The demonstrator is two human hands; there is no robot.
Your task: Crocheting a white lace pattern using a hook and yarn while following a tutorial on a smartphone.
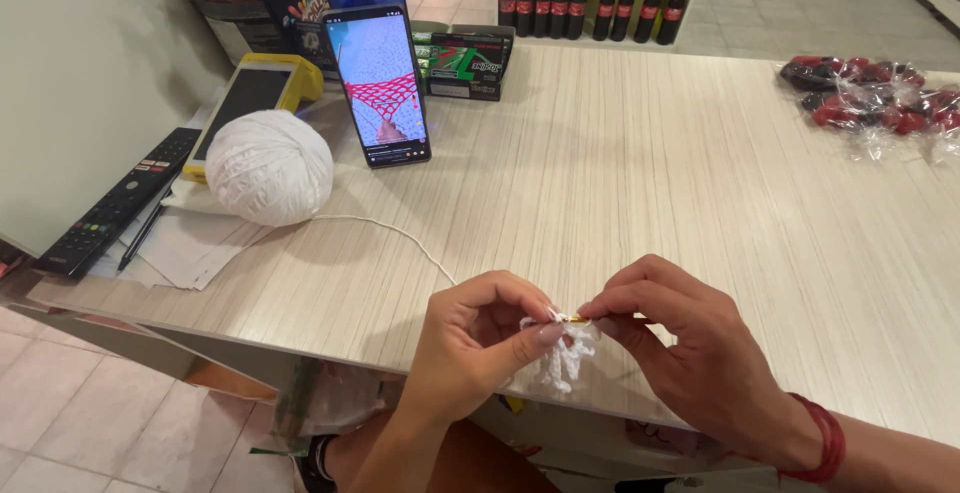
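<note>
- Leftmost, I see a black remote (105,208) and a white yarn ball (269,167) on the counter (650,173)
- its strand (400,235) runs to my left hand (480,338), pinching a small white crochet piece (566,358)
- my right hand (690,338) is pinched on a gold hook (577,319) at that piece, over the counter's near edge

- The two hands meet at the near edge of the counter (650,173), left hand (470,338) beside right hand (690,343), the crochet piece (565,353) between their fingertips.
- The yarn ball (268,168) sits toward the far left corner (its strand runs to the hands).
- The phone (380,88) stands just right of it.
- The remote (110,203) lies along the left edge.
- Wrapped packets (870,103) lie at the far right corner.
</note>
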